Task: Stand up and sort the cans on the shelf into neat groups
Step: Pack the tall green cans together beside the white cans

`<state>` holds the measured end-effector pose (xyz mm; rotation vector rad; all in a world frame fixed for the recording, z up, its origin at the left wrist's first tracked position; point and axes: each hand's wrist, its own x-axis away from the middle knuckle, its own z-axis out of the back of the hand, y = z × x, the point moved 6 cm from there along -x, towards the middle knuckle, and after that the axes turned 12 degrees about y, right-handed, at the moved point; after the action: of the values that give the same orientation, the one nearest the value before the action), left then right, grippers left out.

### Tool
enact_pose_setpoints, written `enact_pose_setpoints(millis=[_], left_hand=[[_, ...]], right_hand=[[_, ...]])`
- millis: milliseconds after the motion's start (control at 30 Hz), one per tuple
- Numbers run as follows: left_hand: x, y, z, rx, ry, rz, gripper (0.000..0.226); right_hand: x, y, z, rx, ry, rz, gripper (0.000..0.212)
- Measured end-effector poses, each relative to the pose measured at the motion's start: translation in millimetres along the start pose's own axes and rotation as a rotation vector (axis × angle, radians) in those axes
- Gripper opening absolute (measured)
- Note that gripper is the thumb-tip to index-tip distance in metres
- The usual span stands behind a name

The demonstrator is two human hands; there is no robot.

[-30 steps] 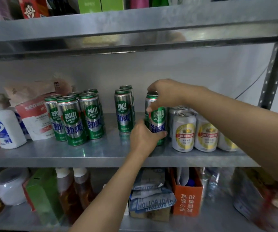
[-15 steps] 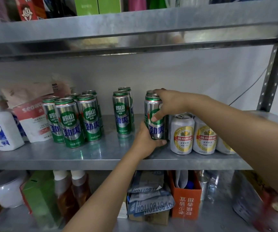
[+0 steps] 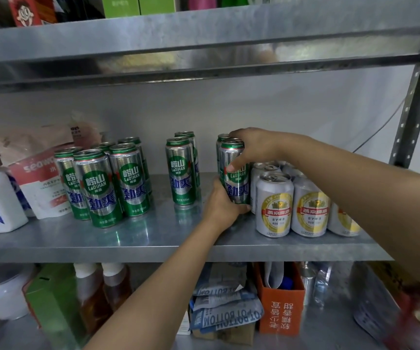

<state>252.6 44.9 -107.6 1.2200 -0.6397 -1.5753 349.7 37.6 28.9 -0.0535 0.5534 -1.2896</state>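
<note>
the green can point(image 3: 238, 183) stands upright on the shelf point(image 3: 153, 238), touching or all but touching the left side of the front white and gold can point(image 3: 274, 210) and set a little deeper than it. the left hand point(image 3: 220, 207) grips its lower half, fingers point(image 3: 241, 209) curled round the base. the right hand point(image 3: 257, 147) comes over the rim, thumb pressed on the label and the other fingers curled behind the top, where they hide what else they touch. a second ago this can sat nearer the shelf's front edge, with the right hand capping it. since then it has slid back, the hand has reached further over, and a second green can point(image 3: 221, 137) now shows right behind it. so the two look to be forming a short row beside the white and gold can, though whether they touch cannot be told. a pair of green cans point(image 3: 181, 178) stands well apart to the left of the white and gold can, and a cluster of green cans point(image 3: 97, 188) further left again. all the cans in view are upright, so the standing-up looks done. the green ones still sit in three lots, so i judge the sorting part way along, with these two probably due to join the others.
</note>
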Motion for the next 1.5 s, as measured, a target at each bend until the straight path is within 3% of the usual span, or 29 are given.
enact_pose_setpoints(millis=[167, 467, 800, 900, 967, 1033, 1133, 1200, 1267, 1367, 1500], left_hand=[[-10, -2, -1, 0.030, -0.027, 0.012, 0.097], [-28, -6, -5, 0.039, -0.082, 0.028, 0.090], [-22, -1, -6, -0.042, 0.001, -0.031, 0.092], [-16, 1, -3, -0.030, -0.025, -0.056, 0.093], [-10, 2, 2, 0.014, -0.055, -0.072, 0.091], [0, 4, 9, 0.046, -0.064, -0.068, 0.084], [10, 2, 25, 0.119, 0.042, -0.087, 0.071], [15, -1, 44, 0.222, 0.191, -0.108, 0.049], [20, -7, 65, 0.286, 0.348, -0.136, 0.031], [20, -16, 93, 0.208, 0.547, -0.148, 0.027], [3, -25, 105, 0.001, 0.538, -0.103, 0.049]], right_hand=[[-8, 6, 1, -0.049, -0.023, -0.041, 0.062], [-22, 16, -2, -0.033, -0.009, -0.103, 0.067], [-23, 19, -3, -0.026, 0.010, -0.133, 0.064], [-15, 16, 2, -0.016, 0.017, -0.148, 0.076], [-8, 11, 12, 0.012, 0.085, -0.142, 0.089], [2, -1, 26, 0.009, 0.241, -0.125, 0.084], [28, -30, 36, -0.150, 0.571, -0.067, 0.058], [49, -54, 20, -0.379, 0.697, -0.033, 0.041], [61, -72, -15, -0.569, 0.715, -0.045, 0.031], [54, -74, -81, -0.762, 0.637, -0.196, 0.040], [38, -58, -129, -0.820, 0.618, -0.383, 0.048]])
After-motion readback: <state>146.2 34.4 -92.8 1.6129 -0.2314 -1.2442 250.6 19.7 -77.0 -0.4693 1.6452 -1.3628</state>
